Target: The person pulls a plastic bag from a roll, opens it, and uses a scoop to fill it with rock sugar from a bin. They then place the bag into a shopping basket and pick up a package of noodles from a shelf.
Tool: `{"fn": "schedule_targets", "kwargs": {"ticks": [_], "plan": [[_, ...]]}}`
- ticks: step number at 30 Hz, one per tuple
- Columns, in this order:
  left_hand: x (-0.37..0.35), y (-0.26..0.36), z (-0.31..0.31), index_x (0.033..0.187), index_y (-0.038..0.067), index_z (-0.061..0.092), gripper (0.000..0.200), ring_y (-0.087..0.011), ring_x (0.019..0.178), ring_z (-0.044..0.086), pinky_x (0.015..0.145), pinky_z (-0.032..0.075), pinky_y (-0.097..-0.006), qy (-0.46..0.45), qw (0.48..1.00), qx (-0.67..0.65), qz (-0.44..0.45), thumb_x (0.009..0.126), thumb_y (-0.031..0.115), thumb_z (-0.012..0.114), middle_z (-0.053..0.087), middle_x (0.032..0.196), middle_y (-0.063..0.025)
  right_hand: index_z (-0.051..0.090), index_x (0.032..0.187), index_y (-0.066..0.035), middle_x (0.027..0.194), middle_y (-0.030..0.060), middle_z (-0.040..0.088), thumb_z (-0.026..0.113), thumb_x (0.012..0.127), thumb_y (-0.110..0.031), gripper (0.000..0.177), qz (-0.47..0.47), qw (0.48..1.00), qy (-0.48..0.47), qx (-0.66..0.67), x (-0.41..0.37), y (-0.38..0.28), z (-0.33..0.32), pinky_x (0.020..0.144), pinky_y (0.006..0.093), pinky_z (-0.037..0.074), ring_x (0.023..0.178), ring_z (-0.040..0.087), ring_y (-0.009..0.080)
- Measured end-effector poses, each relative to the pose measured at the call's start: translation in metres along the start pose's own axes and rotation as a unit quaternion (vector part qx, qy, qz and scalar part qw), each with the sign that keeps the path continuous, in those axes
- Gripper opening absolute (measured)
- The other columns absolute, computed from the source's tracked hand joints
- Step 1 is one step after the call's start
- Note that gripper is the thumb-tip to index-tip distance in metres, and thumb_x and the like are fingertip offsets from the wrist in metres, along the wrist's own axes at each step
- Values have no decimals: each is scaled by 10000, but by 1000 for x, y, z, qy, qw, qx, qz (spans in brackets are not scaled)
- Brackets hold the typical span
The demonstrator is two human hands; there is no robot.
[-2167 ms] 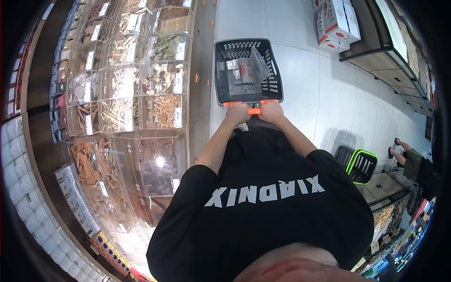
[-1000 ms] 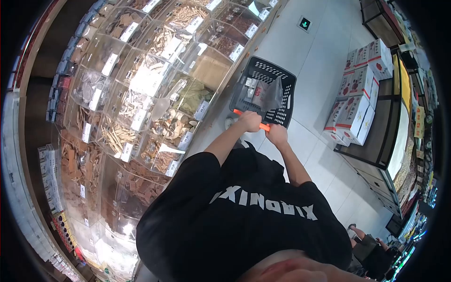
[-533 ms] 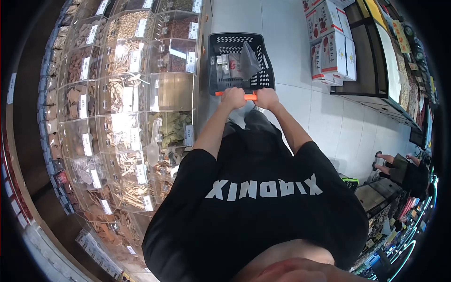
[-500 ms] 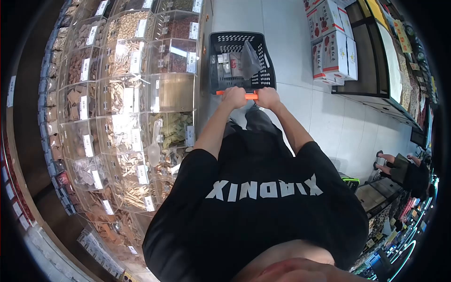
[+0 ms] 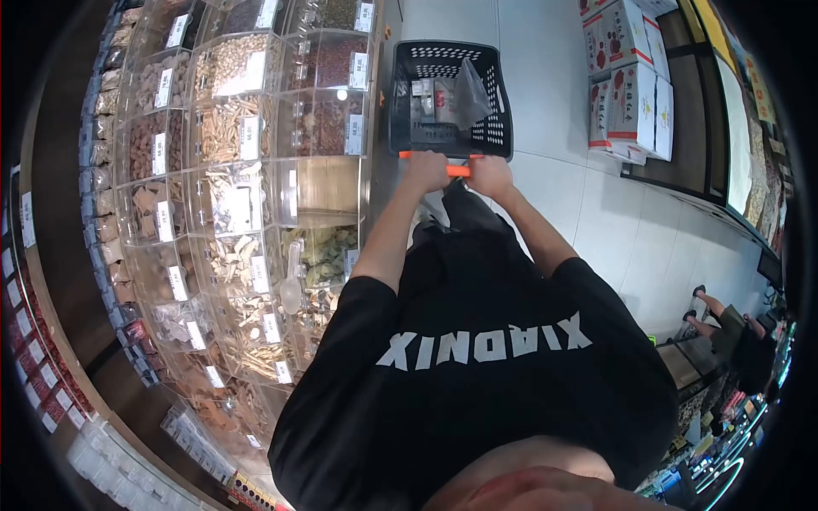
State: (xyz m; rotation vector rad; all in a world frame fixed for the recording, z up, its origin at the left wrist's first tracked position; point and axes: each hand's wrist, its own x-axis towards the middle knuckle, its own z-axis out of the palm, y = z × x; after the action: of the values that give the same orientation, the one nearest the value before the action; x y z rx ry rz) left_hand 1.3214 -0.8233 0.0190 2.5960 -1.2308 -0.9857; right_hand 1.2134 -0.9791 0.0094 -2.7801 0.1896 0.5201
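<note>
Both my hands are wrapped round the orange handle of a black shopping basket on the floor ahead of me. My left hand is closed on the handle's left part, and my right hand on its right part, with a short stretch of orange showing between them. Inside the basket, a clear plastic bag leans by the right wall. Beside it lie a white package with red print and smaller pale packages. The basket's perforated walls show; its base is partly covered.
Along my left runs a slanted display of clear bulk bins with dried goods and price tags. A plastic scoop lies there. White cartons and a dark-framed shelf stand right. Another person is at lower right.
The bins have slid down the view, and the basket shows slightly higher and further right. The cartons have shifted right. Both hands keep their grip on the handle.
</note>
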Motion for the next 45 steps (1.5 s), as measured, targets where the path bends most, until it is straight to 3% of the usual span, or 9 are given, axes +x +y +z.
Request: {"fn": "schedule_targets", "kwargs": {"ticks": [10,14,15,19,22,27,34,40,45], "plan": [[37,-6,-36,905,134,768,229,-329,879,703,809,551,-438,-15,1000,5,-21,765,285,667,726,884,-156,734,803,-104,704,122,696,657,770,-349,259,-21,999,-14,37,44,21,-14,641,426,556,683,702,311],[43,-10,-42,897,131,744,232,-341,884,688,818,534,-456,-60,998,-5,-19,774,315,677,720,903,-147,724,914,-82,834,174,708,650,802,-509,447,-54,979,-124,153,51,31,-39,724,476,542,813,695,358],[38,-3,-58,872,108,735,258,-351,869,683,803,531,-459,-62,998,-31,-6,761,337,691,715,872,-151,702,965,-69,902,189,703,650,791,-612,572,-61,970,-153,178,54,35,-45,769,487,527,874,679,374],[46,-12,-53,831,90,718,270,-346,836,682,779,525,-462,-70,997,-38,9,742,344,697,702,809,-141,696,1010,-70,924,168,711,620,804,-637,608,-87,961,-197,173,64,44,-53,818,460,534,902,678,372],[54,-15,-59,857,92,724,222,-326,860,688,785,528,-463,-115,993,-23,13,761,287,680,712,858,-137,688,1020,-73,915,186,705,617,826,-615,581,-84,954,-224,181,71,45,-61,809,465,532,903,677,375],[61,-39,-63,835,79,709,184,-319,889,685,789,525,-451,-108,990,-40,78,734,229,672,710,871,-132,678,1013,-61,876,210,692,612,856,-573,539,-61,940,-244,230,79,35,-46,804,479,524,886,673,385],[76,-67,-77,842,81,671,161,-286,891,676,809,518,-419,-18,992,-42,118,714,177,688,679,882,-96,652,980,-36,825,209,680,611,881,-561,536,-63,935,-190,291,101,22,-52,765,505,500,828,663,401],[85,-81,-89,835,102,631,195,-236,1038,604,921,433,-412,73,984,18,160,673,184,701,615,877,-63,643,968,-23,799,205,661,632,901,-537,518,-44,934,-190,298,114,12,-53,723,469,498,797,661,386],[78,-76,-92,1057,58,642,396,-303,1205,511,1055,342,-460,190,976,-52,93,680,151,725,591,1156,-140,649,950,-5,810,206,664,676,887,-493,493,6,929,-146,340,115,4,-54,733,440,506,796,666,374]]}}
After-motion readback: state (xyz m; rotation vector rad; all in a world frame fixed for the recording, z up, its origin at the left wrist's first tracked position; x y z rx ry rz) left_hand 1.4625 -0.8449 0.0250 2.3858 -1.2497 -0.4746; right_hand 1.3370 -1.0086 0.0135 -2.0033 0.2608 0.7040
